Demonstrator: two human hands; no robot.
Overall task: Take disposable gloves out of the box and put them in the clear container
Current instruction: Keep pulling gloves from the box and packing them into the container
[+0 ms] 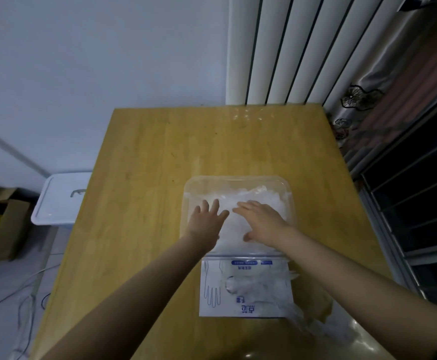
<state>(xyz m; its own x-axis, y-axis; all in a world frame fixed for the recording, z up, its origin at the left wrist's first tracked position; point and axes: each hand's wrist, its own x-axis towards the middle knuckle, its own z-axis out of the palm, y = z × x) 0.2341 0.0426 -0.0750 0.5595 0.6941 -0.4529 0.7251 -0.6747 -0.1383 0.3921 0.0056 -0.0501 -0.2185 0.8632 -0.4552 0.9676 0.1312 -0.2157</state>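
Both hands lie flat inside the clear container (238,178): the left hand (205,220) at its 8 o'clock side, the right hand (261,220) toward 4 o'clock. The fingers of both are straight and spread, gripping nothing. They seem to be pressing the heap of disposable gloves (261,194) down below the rim, to make room for more. The glove box (238,305) lies flat against the container's 6 o'clock edge, probably kept close for short reaches. 1 loose clump of gloves (303,318) spills from the box's 3 o'clock side toward the table edge. Bare wood of the table (147,152) shows from 9 through 12 o'clock of the container, giving room to swing the hands out.
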